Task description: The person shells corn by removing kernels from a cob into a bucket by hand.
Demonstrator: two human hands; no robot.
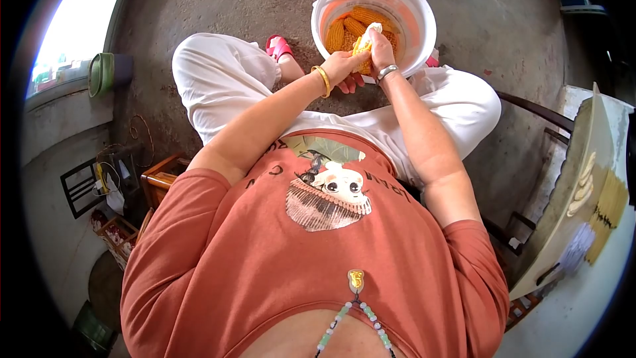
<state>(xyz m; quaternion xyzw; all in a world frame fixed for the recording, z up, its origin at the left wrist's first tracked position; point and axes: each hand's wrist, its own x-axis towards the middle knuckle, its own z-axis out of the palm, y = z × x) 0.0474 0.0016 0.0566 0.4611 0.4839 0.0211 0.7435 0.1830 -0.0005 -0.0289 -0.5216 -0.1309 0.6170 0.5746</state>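
Note:
Over the near rim of a white bucket [424,10], my hands meet on a partly shelled corn cob [358,47], yellow along its side with a pale bare end on top. My right hand [381,52], with a silver band at its wrist, is closed around the upper part of the cob. From the other side my left hand [346,66], below which sits a gold bangle, grips the cob with its thumb pressed along the kernels. Its lower fingers are partly hidden. Inside the bucket lie several yellow ears of corn [336,34] and loose kernels.
The bucket stands on a grey concrete floor [218,0] between my bent knees in white trousers [218,79]. A wooden chair [165,176] is at the left. On the right a light board [560,205] leans beside brush-like bristles [606,209]. A window [73,33] is at upper left.

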